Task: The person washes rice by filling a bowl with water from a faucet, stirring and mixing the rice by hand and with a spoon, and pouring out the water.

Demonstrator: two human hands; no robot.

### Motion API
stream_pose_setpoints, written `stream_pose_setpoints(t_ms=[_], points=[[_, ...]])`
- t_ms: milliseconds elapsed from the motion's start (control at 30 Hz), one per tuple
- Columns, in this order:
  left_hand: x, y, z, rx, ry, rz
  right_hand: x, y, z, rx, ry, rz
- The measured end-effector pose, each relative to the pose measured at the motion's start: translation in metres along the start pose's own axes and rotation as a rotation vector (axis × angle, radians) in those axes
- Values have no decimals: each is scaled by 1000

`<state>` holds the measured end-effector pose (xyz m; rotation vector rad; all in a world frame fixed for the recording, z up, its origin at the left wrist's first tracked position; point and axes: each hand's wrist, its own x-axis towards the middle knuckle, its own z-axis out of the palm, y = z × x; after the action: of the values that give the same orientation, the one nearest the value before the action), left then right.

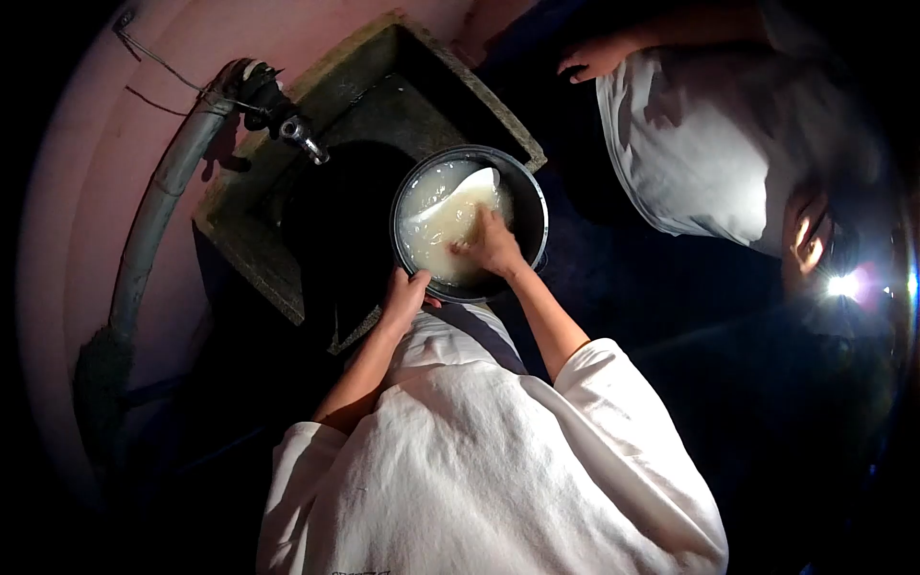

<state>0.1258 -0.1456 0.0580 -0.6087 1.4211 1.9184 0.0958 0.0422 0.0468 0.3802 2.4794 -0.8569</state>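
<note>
A dark round pot [537,196] holds cloudy whitish water [436,244]. A bright white patch with a wavy edge shows at the far side of the water; I cannot tell whether it is a solid thing or a reflection. My left hand [407,295] grips the near-left rim of the pot, thumb over the edge. Reaching in from the right, my right hand [494,247] dips into the water, thumb apart from the other fingers. Its fingertips are partly hidden by the liquid, and I see nothing held in it.
A stone sink [278,273] stands behind and left of the pot. Above it a metal tap [305,140] sticks out from a grey pipe [172,177] along the pink wall [91,192]. Another person in white clothing [690,144] is at the right, near a bright light [843,286].
</note>
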Motion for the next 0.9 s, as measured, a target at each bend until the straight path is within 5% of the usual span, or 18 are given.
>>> stream_pose_setpoints(t_ms=[200, 400, 433, 533, 600, 667, 867, 900], points=[[7, -7, -7, 38, 10, -59, 17, 2, 55, 50, -66, -231], [7, -6, -5, 37, 16, -36, 20, -21, 54, 667, -70, -234], [9, -10, -7, 37, 16, -38, 20, -21, 61, 515, 165, -99], [15, -16, -12, 36, -21, -49, 11, -18, 27, 76, 76, 80], [13, -16, -9, 17, 6, -25, 4, -10, 9, -38, -14, 68], [12, -13, -8, 16, -2, -25, -8, -8, 5, -215, 164, -47], [9, -9, -6, 63, 6, -3, 0, -34, 30, -81, 18, 26], [9, -9, -6, 88, 15, -9, 15, -20, 55, 3, 133, -168]])
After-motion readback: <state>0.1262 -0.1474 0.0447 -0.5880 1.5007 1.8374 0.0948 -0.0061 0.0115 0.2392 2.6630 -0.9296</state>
